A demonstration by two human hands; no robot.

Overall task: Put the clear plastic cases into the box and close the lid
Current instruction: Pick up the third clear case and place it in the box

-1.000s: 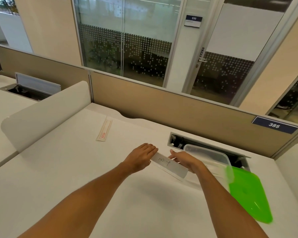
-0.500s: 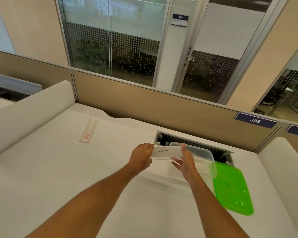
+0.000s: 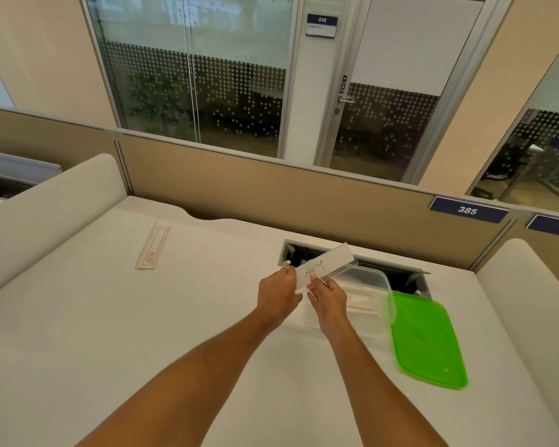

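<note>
A long clear plastic case (image 3: 328,267) with handwriting on it is held up over the desk, tilted with its far end raised to the right. My left hand (image 3: 278,293) grips its near left end and my right hand (image 3: 328,300) holds its lower edge. Just right of my hands stands the clear plastic box (image 3: 373,296), open, with another clear case lying inside it. The green lid (image 3: 428,340) lies flat on the desk, against the box's right side. A third clear case (image 3: 152,248) with a red label lies alone at the far left of the desk.
An open cable slot (image 3: 397,275) runs in the desk behind the box. A beige partition (image 3: 271,195) with number plates closes the back. Curved white dividers (image 3: 46,201) stand at the left and right sides of the desk.
The case has been swung from level to tilted, its right end now raised over the box. My right hand slid from its right end to its lower middle.
</note>
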